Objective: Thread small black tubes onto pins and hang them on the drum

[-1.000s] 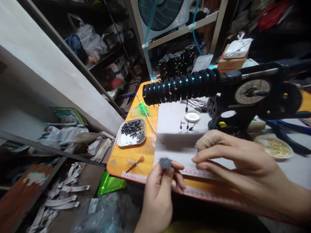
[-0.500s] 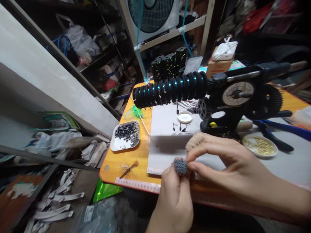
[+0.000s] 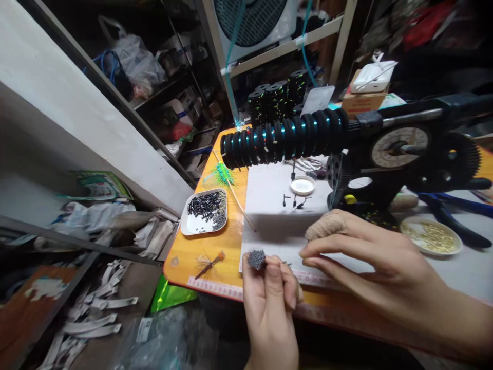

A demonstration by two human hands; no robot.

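Observation:
My left hand (image 3: pixel 271 311) is closed around a grey bundle (image 3: pixel 257 259) of fine strands or pins, whose dense round end faces up past the thumb. The rest of the bundle is hidden in the fingers. To its right, apart from it, my right hand (image 3: pixel 379 272) has thumb and forefinger brought together in a pinch. Anything between those tips is too small to make out. A beige ribbed cover (image 3: pixel 326 226) wraps one finger of the right hand. Above both hands reaches a black ridged roller (image 3: pixel 285 137) with shiny blue thread and small beads.
A white tray (image 3: pixel 186 226) of black tubes and grey bits stands left. A white dish (image 3: pixel 457 246) of gold pieces lies right, beside blue-handled pliers (image 3: pixel 454 221). A small white dish (image 3: pixel 302 185), black parts (image 3: pixel 295 201) and a thin stick (image 3: pixel 242 209) lie behind the hands.
My hands have moved apart: the left has turned and shifted left with the grey bundle, and the right has drawn away from it. The view has shifted slightly.

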